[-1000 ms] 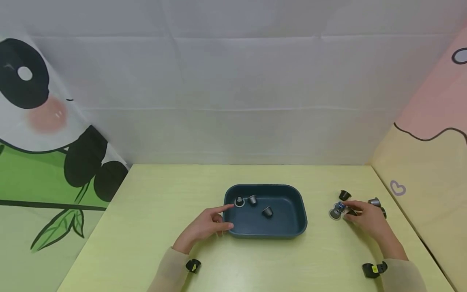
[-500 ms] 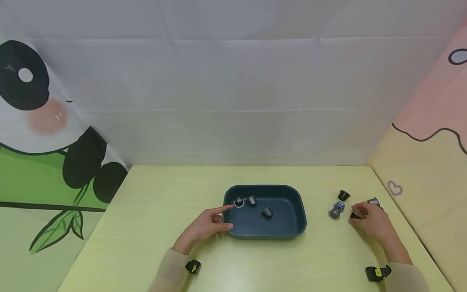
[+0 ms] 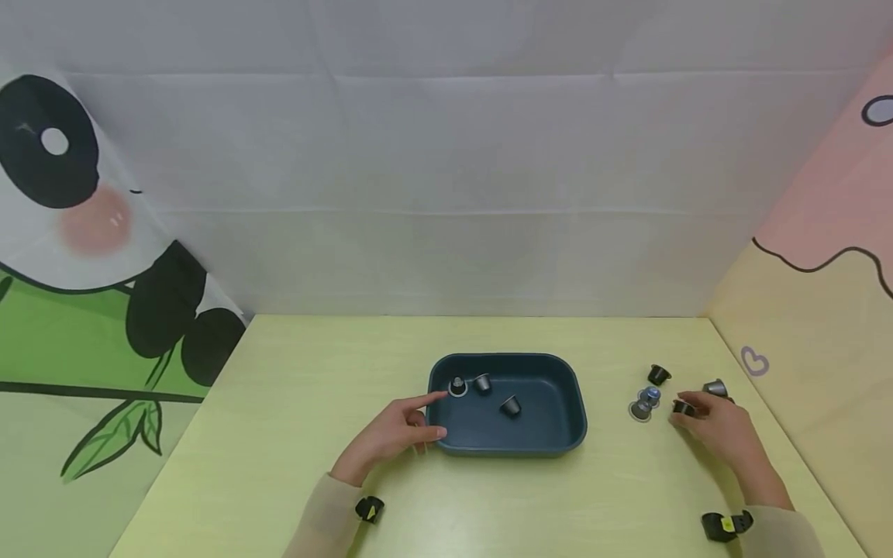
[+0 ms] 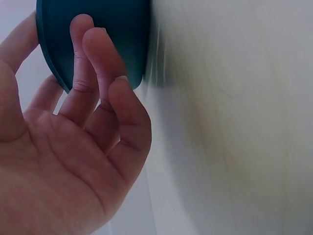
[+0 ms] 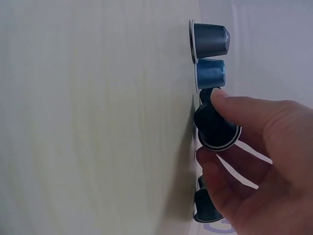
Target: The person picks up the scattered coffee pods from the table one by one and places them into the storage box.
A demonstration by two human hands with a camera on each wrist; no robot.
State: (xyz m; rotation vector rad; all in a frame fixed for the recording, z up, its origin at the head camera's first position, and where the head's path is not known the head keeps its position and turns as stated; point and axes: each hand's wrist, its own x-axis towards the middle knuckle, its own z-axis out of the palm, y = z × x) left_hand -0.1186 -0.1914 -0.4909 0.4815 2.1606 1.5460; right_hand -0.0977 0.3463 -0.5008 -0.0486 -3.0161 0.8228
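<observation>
In the head view my right hand (image 3: pixel 718 426) pinches a black coffee capsule (image 3: pixel 682 408) between thumb and fingers at the table's right side. The right wrist view shows this capsule (image 5: pixel 217 128) tilted, its pale-edged rim turned toward the palm, the thumb on its narrow end. My left hand (image 3: pixel 387 434) touches the left side of a dark blue tray (image 3: pixel 551 449); index finger and thumb reach its rim, spread apart. In the left wrist view the other fingers (image 4: pixel 129 117) bend loosely beside the tray wall (image 4: pixel 142 44). Three capsules lie in the tray, one a dark capsule (image 3: pixel 511 406).
Left of my right hand stand a grey capsule (image 3: pixel 639 410) and a blue capsule (image 3: pixel 652 394), close together. Behind them is a black capsule (image 3: pixel 658 375). A silver-grey capsule (image 3: pixel 715 387) lies beyond the hand. A white wall cloth (image 3: pixel 446 256) borders the table's back.
My right hand has shifted slightly right, away from the grey and blue capsules, with the black capsule at its fingertips. My left hand and the tray stay put.
</observation>
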